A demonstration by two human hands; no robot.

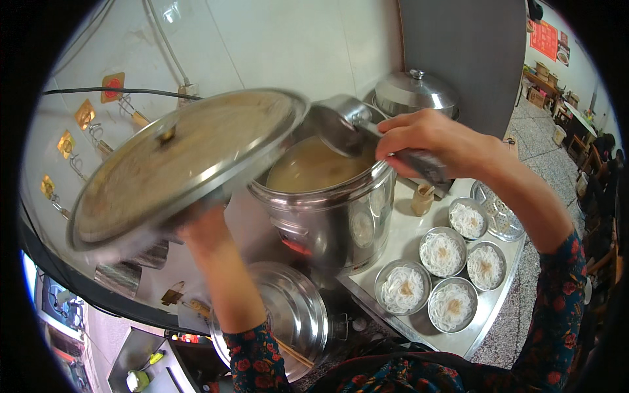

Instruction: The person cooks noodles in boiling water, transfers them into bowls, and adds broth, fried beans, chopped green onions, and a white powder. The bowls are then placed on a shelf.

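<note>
A tall stainless steel stockpot (339, 211) holds cloudy, pale broth (314, 167). My left hand (209, 223) grips the big round metal lid (196, 157) from its outer side, tilted up to the left of the pot; most of my fingers are hidden behind it. Over the pot's mouth, a steel ladle (346, 125) hangs tilted, its bowl above the broth. My right hand (432, 137) is closed around the ladle's handle. Below my right arm, several metal bowls of white rice noodles with a brown seasoning (442, 254) stand on the steel counter (417, 339).
A lidded pot (415, 93) stands behind the stockpot. A small jar (421, 200) and a perforated steel tray (501, 216) share the counter. Lower left sits another round metal lid (295, 314) with chopsticks (295, 352) across it. Strainer handles (140, 118) hang on the left wall.
</note>
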